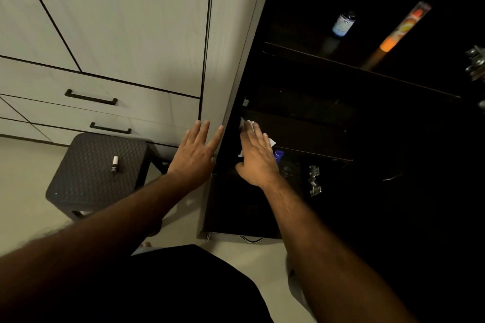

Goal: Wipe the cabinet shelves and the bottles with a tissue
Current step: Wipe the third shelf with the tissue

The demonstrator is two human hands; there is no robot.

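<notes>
Pale cabinet fronts [112, 21] fill the far left, with two drawers [99, 105] carrying dark bar handles, and a light floor [23, 191] runs beneath them. On that floor, near left, I see a dark woven stool [86, 178] with a small white-capped bottle [115, 164] lying on its seat.

To the right the open cabinet [341, 113] is almost black inside. My left hand [195, 155] lies flat with fingers spread against the pale side panel [231, 60] at the cabinet's edge. My right hand [256, 158] reaches just inside, fingers straight, pressing a white tissue [248, 124] down on a dark shelf [301, 128]; scraps of the tissue show past the fingertips and on both sides of the hand.

Just right of that hand a blue-capped bottle [278, 156] stands below the shelf, its body lost in shadow. A metal hinge [314, 181] glints near it. On a higher shelf [367, 68] stand a dark bottle with a blue-and-white label [343, 24] and, further right, a tall orange can [401, 31], tilted in my wide view.

At the right border some bright metal hardware [476, 63] is cut off; I cannot tell what it is. Shelf depths and back wall are too dark to read. My dark lap [196, 286] blocks the nearest floor.
</notes>
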